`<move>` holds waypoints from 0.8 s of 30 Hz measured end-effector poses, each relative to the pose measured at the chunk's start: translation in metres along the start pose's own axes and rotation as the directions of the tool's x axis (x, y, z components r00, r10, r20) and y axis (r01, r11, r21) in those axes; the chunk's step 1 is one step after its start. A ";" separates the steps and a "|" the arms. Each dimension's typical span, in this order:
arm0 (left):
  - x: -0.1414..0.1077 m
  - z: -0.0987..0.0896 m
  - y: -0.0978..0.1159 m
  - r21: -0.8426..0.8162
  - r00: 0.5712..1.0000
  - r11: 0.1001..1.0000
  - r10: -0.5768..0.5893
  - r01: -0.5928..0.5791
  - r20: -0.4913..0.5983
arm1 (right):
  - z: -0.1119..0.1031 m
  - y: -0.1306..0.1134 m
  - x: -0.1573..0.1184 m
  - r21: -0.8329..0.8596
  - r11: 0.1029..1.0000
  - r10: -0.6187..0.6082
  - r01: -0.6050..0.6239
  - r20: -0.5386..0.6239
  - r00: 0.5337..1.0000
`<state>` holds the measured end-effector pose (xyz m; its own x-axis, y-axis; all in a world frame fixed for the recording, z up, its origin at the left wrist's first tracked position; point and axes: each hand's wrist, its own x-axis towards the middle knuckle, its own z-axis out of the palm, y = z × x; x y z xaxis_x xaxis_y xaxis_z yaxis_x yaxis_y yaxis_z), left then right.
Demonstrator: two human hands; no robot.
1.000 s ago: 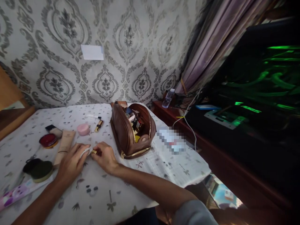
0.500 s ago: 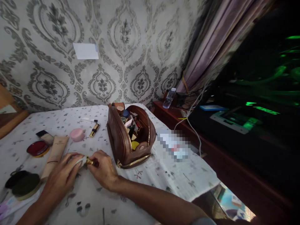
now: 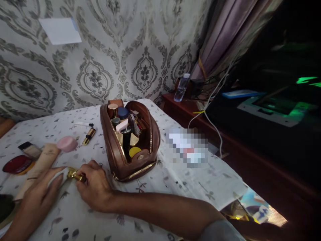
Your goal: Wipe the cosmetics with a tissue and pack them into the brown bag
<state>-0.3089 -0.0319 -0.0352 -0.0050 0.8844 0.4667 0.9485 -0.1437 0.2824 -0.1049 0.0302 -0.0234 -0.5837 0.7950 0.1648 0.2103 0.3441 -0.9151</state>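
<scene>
My right hand [image 3: 96, 187] is closed on a small gold cosmetic tube [image 3: 75, 174], likely a lipstick. The tube lies level and points at my left hand [image 3: 41, 195]. Between the left thumb and fingers a white wipe [image 3: 59, 173] is pinched, touching the tube's far end. Beneath and beside the left hand lies a beige squeeze tube [image 3: 47, 155]. Just beyond my right hand stands an open brown makeup bag [image 3: 107, 147], with several cosmetics inside, a blue-lidded jar [image 3: 122, 113] and a yellow round item [image 3: 134, 152] among them.
Left on the patterned cloth [image 3: 155, 214] lie a pink round container [image 3: 67, 143], a black-and-gold tube [image 3: 89, 136], a red compact [image 3: 17, 164], a black-capped bottle [image 3: 30, 149] and a dark round item [image 3: 6, 207]. A clear bottle [image 3: 181, 88] stands on the red-brown furniture at right.
The view has turned right and come closer, so things sit further left. More of the gold tube now shows between my hands; the wipe stays in my left hand.
</scene>
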 end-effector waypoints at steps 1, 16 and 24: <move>0.000 0.000 0.000 -0.005 1.000 1.000 -0.023 0.023 0.005 | -0.001 0.000 0.000 -0.001 1.000 -0.015 0.015 0.014 1.000; 0.008 -0.003 0.029 0.033 0.994 0.995 -0.099 0.098 0.052 | 0.001 0.011 0.006 0.038 0.997 -0.070 0.071 -0.026 0.997; -0.002 -0.002 0.037 0.092 0.998 0.995 0.044 -0.041 -0.035 | 0.006 0.022 0.011 0.111 0.983 -0.137 0.146 -0.088 0.987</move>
<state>-0.2745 -0.0401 -0.0237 0.0261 0.8611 0.5078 0.9729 -0.1387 0.1851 -0.1117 0.0434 -0.0439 -0.5356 0.7814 0.3202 0.0344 0.3991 -0.9162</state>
